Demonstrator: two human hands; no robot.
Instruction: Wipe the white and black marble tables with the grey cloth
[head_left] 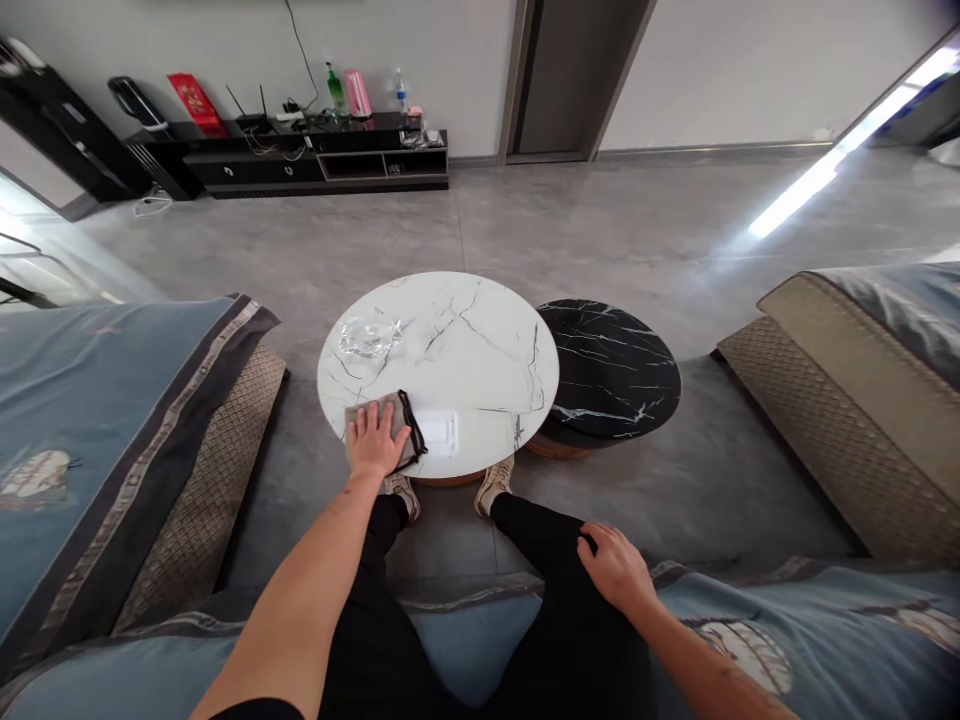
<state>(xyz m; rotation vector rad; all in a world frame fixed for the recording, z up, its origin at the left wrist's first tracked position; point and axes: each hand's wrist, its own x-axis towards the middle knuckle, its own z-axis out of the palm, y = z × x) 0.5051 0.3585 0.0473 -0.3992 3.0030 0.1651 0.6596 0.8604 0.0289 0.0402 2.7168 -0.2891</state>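
- I see the blue patterned sofa cover [90, 400] spread to the left of the round white marble bench [465, 340] and running on along its near side, where the person sits.
- The white marble bench stands in front of the person's knees, and I place everything else from it.
- A smaller round black marble bench [607, 370] tucks against its right edge, partly under it.
- The left hand [375, 440] lies flat at the bench's near-left rim, fingers spread, pressing down rather than gripping.
- The right hand [615, 568] is off the bench, resting loose and empty on the right thigh.
- Under the left hand lies the grey cloth with a black edge [386, 402], on the bench's near-left rim.
- A crumpled clear plastic wrapper [367, 335] sits further back on the bench's left side, apart from the cloth.
- A flat white rectangular piece [439, 432] sits just right of the cloth.
- My judgement: an even, whole-palm press would hold the cloth flat, and any sweep should steer clear of the white piece.
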